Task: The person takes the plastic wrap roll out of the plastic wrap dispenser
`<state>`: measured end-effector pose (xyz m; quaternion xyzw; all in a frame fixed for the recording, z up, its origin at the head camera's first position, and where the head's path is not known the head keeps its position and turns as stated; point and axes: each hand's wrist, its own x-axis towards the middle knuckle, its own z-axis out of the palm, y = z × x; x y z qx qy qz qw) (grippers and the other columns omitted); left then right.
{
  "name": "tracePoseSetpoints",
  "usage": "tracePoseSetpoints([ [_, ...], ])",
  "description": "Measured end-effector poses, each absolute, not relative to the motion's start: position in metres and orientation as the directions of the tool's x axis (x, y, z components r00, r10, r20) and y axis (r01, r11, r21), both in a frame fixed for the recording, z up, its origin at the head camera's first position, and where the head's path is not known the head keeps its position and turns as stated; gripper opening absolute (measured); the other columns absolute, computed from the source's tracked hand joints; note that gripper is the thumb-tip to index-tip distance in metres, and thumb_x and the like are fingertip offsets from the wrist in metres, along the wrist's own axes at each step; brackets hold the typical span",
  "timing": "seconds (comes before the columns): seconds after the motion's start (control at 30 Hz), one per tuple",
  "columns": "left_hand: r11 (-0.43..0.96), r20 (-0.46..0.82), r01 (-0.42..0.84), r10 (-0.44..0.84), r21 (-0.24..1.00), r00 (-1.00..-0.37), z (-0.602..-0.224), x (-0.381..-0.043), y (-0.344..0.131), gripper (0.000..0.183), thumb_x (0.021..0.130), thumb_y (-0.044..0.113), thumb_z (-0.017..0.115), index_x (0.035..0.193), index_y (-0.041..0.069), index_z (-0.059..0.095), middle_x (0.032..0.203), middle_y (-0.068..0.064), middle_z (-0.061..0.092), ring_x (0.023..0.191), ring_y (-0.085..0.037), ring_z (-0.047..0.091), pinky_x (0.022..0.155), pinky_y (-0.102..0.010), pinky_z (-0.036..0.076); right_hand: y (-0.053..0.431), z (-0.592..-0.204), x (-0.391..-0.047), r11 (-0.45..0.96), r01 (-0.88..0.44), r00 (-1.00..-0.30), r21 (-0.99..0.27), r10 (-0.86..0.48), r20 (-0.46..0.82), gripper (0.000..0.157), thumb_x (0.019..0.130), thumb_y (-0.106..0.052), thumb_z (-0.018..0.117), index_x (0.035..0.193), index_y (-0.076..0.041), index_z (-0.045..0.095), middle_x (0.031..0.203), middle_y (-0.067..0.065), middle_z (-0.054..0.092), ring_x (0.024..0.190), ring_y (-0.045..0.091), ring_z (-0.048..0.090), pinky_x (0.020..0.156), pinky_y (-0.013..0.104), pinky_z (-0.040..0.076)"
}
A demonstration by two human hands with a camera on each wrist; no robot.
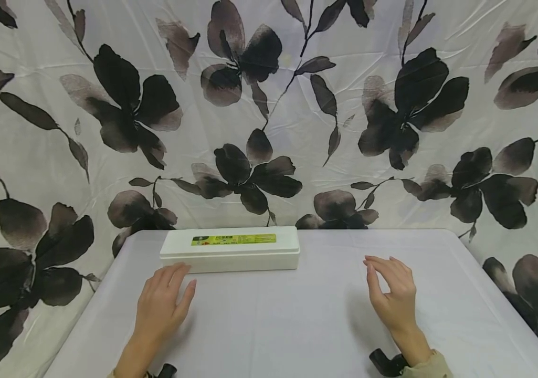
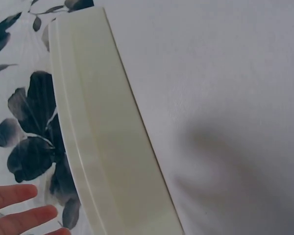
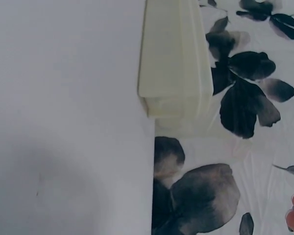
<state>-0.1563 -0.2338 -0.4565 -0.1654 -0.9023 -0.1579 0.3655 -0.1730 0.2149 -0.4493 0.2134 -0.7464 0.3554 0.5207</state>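
"What's leftmost?"

"The left hand (image 1: 162, 304), empty, thumb apart from loosely extended fingers, near the white box (image 1: 245, 262)."

"And that box?"

"At the counter's (image 1: 273, 320) far edge, lid (image 1: 231, 250) on (contents hidden). Probably light, stiff, slippery plastic; best held by both short ends, below the lid."

"Rightmost?"

"The right hand (image 1: 395, 296), empty, well apart from it, fingers loosely bent, thumb close to them."

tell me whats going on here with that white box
A closed white box with a yellow-green label sits near the far edge of a white table. Someone has both hands raised over the table: the left hand is close to the front left of the box, and the right hand is well off to its right. Neither hand holds anything.
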Motion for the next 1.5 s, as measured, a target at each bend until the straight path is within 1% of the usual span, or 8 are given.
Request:
tracePoseSetpoints([
  [0.23,0.903,0.700,0.378,0.137,0.203,-0.701,-0.459,-0.162,-0.244,0.043,0.096,0.032,0.053,0.125,0.002,0.060,0.135,-0.024,0.052,0.128,-0.045,0.041,0.094,-0.063,0.037,0.204,-0.450,-0.182,0.638,-0.681,-0.397,-0.359,0.090,0.913,0.015,0.084,0.000,0.063,0.091,0.002,0.075,0.093,0.013,0.075,0.083,0.031,0.066,0.096,0.036,0.040],
  [0.5,0.869,0.634,0.330,0.024,0.369,-0.773,-0.468,-0.167,-0.254,0.057,0.098,0.029,0.054,0.147,0.004,0.040,0.161,-0.026,0.012,0.148,-0.046,0.002,0.111,-0.067,0.002,0.193,-0.449,-0.191,0.600,-0.638,-0.507,-0.483,0.144,0.850,0.020,0.086,0.006,0.064,0.102,0.001,0.074,0.101,0.014,0.074,0.092,0.031,0.066,0.090,0.021,0.039],
  [0.7,0.768,0.516,0.234,-0.143,0.596,-0.844,-0.475,-0.175,-0.262,0.070,0.100,0.024,0.053,0.156,0.003,0.017,0.162,-0.025,-0.005,0.147,-0.048,-0.004,0.108,-0.072,0.002,0.181,-0.442,-0.191,0.448,-0.520,-0.734,-0.727,0.202,0.649,0.027,0.097,-0.002,0.059,0.122,-0.004,0.068,0.116,0.011,0.069,0.106,0.025,0.063,0.091,0.016,0.041],
  [0.87,0.605,0.266,0.055,-0.266,0.795,-0.927,-0.475,-0.184,-0.269,0.070,0.106,0.029,0.037,0.159,0.010,-0.006,0.162,-0.021,-0.013,0.148,-0.044,-0.007,0.107,-0.073,0.003,0.173,-0.433,-0.192,0.167,-0.388,-0.894,-0.906,0.169,0.415,0.038,0.106,-0.017,0.044,0.141,-0.003,0.051,0.140,0.012,0.055,0.125,0.025,0.052,0.102,0.019,0.035],
  [0.97,0.495,0.146,-0.021,-0.296,0.869,-0.944,-0.476,-0.190,-0.273,0.066,0.108,0.034,0.026,0.158,0.014,-0.013,0.163,-0.018,-0.015,0.149,-0.042,-0.008,0.112,-0.067,0.003,0.168,-0.432,-0.198,0.045,-0.348,-0.928,-0.936,0.126,0.351,0.045,0.108,-0.024,0.037,0.147,-0.001,0.041,0.149,0.015,0.044,0.134,0.029,0.044,0.112,0.032,0.028],
  [1.13,0.380,0.097,-0.030,-0.310,0.925,-0.946,-0.479,-0.199,-0.276,0.063,0.108,0.042,0.015,0.159,0.014,-0.010,0.166,-0.013,-0.007,0.151,-0.034,-0.003,0.117,-0.056,0.002,0.159,-0.441,-0.209,-0.161,-0.246,-0.969,-0.956,0.007,0.248,0.058,0.109,-0.035,0.026,0.155,0.000,0.018,0.161,0.016,0.022,0.148,0.033,0.020,0.119,0.047,0.010],
  [1.3,0.192,0.070,0.009,-0.316,0.981,-0.946,-0.479,-0.207,-0.273,0.064,0.108,0.045,0.013,0.159,0.010,-0.003,0.166,-0.008,0.004,0.151,-0.026,0.004,0.120,-0.043,0.005,0.148,-0.460,-0.220,-0.437,-0.120,-0.974,-0.891,-0.121,0.190,0.061,0.109,-0.031,0.015,0.155,0.004,-0.005,0.164,0.020,-0.005,0.150,0.034,-0.006,0.118,0.045,-0.006],
  [1.5,-0.026,0.002,0.012,-0.349,1.000,-0.937,-0.485,-0.220,-0.269,0.068,0.106,0.051,0.011,0.160,0.009,0.008,0.166,-0.003,0.011,0.151,-0.019,0.010,0.120,-0.035,0.008,0.132,-0.488,-0.235,-0.601,0.022,-0.967,-0.799,-0.215,0.135,0.062,0.109,-0.032,0.011,0.153,0.004,-0.014,0.162,0.020,-0.019,0.149,0.032,-0.017,0.118,0.039,-0.010],
])
